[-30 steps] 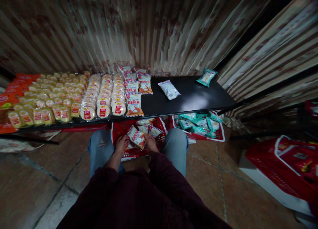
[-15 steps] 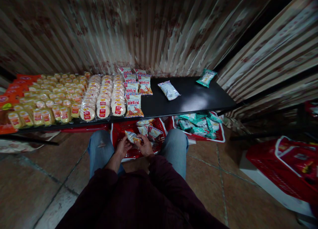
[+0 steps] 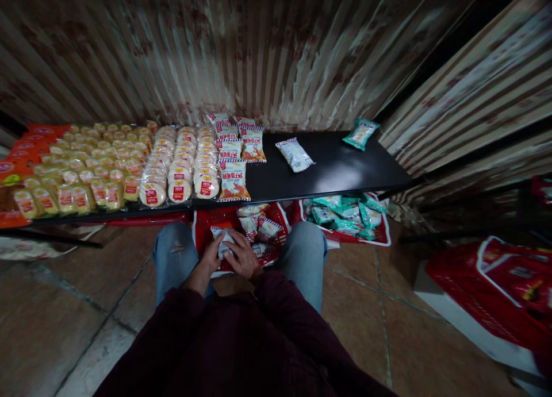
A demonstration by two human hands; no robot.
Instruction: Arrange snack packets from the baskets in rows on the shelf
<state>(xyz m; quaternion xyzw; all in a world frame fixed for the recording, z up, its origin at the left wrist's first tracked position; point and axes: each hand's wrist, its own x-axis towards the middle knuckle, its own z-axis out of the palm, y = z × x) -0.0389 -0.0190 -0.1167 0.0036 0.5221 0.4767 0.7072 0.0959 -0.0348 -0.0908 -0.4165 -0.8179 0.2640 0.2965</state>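
Between my knees, a white snack packet [image 3: 223, 246] is held over a red basket [image 3: 202, 222]. My left hand [image 3: 210, 258] grips the packet's left side. Across its right side lie the bent fingers of my right hand [image 3: 244, 255], which cover part of the print. Several more snack packets [image 3: 268, 229] with striped edges lie in the basket just beyond my right hand. On the black table above, similar white and orange packets [image 3: 233, 180] stand in two overlapping columns. One white packet [image 3: 295, 155] lies apart from them, its plainer side up.
Round wrapped cakes [image 3: 180, 189], yellow wrapped cakes [image 3: 81, 199] and orange packs [image 3: 37, 135] fill the left of the black table [image 3: 276, 184]. A green packet [image 3: 361, 133] lies at its right end. Below it, a basket [image 3: 386, 239] holds green packets. A red bag [image 3: 466, 276] is at the right.
The packet in my hands has been turned, so a whiter side shows instead of the orange print. My right hand has shifted left and now covers more of it.
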